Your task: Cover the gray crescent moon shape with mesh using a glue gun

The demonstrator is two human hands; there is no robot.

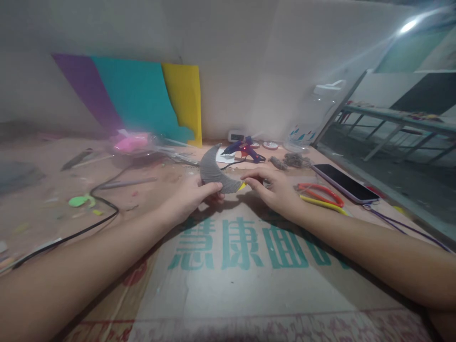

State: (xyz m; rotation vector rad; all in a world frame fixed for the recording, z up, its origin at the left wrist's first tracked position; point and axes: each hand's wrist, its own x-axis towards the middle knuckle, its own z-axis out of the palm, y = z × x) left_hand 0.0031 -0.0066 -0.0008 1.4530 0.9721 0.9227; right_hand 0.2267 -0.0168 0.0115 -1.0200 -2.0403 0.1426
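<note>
A crescent shape wrapped in grey yarn point(213, 172) is held above the table, its curve opening to the upper right. My left hand point(204, 191) grips its lower left part, thumb on the front and fingers behind. At the lower right end, a small yellow tip point(242, 185) shows uncovered by yarn. My right hand point(269, 187) pinches at that tip with thumb and forefinger; a thin strand may run there, too fine to make out. Behind the crescent lies a dark blue glue gun point(245, 149) with a small red light.
Pliers with red and yellow handles point(322, 195) and a phone point(345, 183) lie at the right. Grey yarn point(297, 160) and a clear bottle point(302, 128) stand farther back. A black cable point(107, 202), green scraps point(80, 201) and a pink item point(131, 142) are at the left.
</note>
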